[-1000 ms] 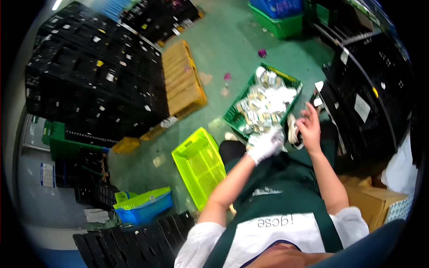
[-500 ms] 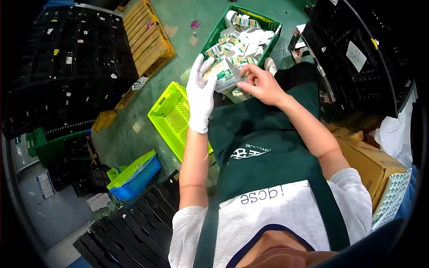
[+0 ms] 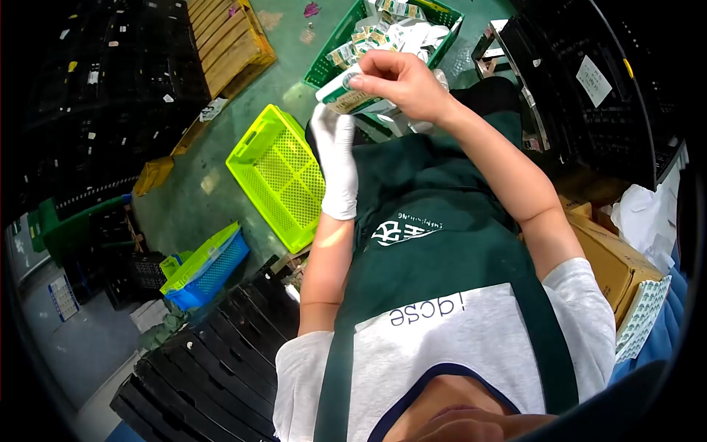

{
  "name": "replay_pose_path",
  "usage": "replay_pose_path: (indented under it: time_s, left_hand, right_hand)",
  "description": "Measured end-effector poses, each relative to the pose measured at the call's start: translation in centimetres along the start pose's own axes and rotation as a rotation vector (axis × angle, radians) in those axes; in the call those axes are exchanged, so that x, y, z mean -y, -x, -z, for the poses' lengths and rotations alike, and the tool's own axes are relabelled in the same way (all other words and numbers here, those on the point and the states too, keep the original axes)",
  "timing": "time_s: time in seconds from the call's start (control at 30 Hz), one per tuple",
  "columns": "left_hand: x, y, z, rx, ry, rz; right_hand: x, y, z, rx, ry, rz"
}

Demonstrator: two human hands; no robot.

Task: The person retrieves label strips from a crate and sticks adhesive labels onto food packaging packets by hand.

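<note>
My bare right hand [image 3: 401,82] pinches a strip of white and green printed labels [image 3: 346,94] between thumb and fingers. The strip looks curled over, and its far end points left. Just below it is my left hand [image 3: 336,158] in a white glove, its thumb and fingers apart. Its fingertips are near the strip's lower edge; whether they touch it I cannot tell. Beyond my hands stands a green crate [image 3: 318,68] with a heap of similar white and green label strips [image 3: 383,33], partly hidden by my right hand.
A lime-green crate [image 3: 291,180] lies on the floor to the left. Black crates [image 3: 110,88] are stacked by a wooden pallet [image 3: 228,40]. More black crates [image 3: 604,74] stand right, with a cardboard box [image 3: 611,258] below. Blue and lime crates [image 3: 210,265] sit lower left.
My right hand has moved left and up with the label strip, which has turned and curled. My left hand has lowered and no longer cups it. The view has shifted slightly.
</note>
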State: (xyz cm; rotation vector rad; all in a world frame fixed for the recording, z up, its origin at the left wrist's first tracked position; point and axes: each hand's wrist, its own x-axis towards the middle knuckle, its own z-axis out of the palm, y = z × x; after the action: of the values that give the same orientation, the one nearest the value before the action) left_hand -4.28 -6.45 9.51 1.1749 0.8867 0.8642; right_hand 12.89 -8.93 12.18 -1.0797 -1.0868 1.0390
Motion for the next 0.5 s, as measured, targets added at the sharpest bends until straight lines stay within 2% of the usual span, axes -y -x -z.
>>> replay_pose_path:
  time_s: [0.07,0.1,0.13,0.23,0.27,0.33,0.4,0.47,0.5]
  left_hand:
    - [-0.7,0.7,-0.6,0.107,-0.182,-0.008]
    - [-0.8,0.9,-1.5,0.013,-0.076,-0.065]
    - [-0.7,0.8,-1.2,0.012,-0.059,-0.047]
    - [-0.6,0.0,-0.9,-0.024,0.043,-0.027]
    - [-0.4,-0.2,-0.8,-0.039,0.067,-0.015]
    - [0.1,-0.5,-0.8,-0.067,0.116,0.012]
    - [0.1,-0.4,-1.0,-0.052,0.106,0.009]
    - [0.1,-0.4,-1.3,-0.051,0.134,0.047]
    - [0.4,-0.5,-1.4,-0.056,0.130,0.041]
  right_hand:
    - [0.2,-0.2,0.0,-0.006,0.042,-0.026]
    - [-0.3,-0.3,-0.1,-0.023,0.020,0.000]
    - [-0.2,-0.3,0.2,-0.050,0.130,-0.010]
    - [-1.7,0.2,0.9,-0.276,0.098,0.050]
    - [-1.3,0.9,1.2,-0.293,0.148,-0.010]
    - [-1.7,2.0,0.3,-0.331,0.069,0.040]
    - [-1.6,2.9,-0.4,-0.309,0.054,-0.030]
    - [-0.6,3.6,-0.6,-0.284,0.167,-0.123]
    - [-0.7,3.5,-0.6,-0.293,0.219,-0.097]
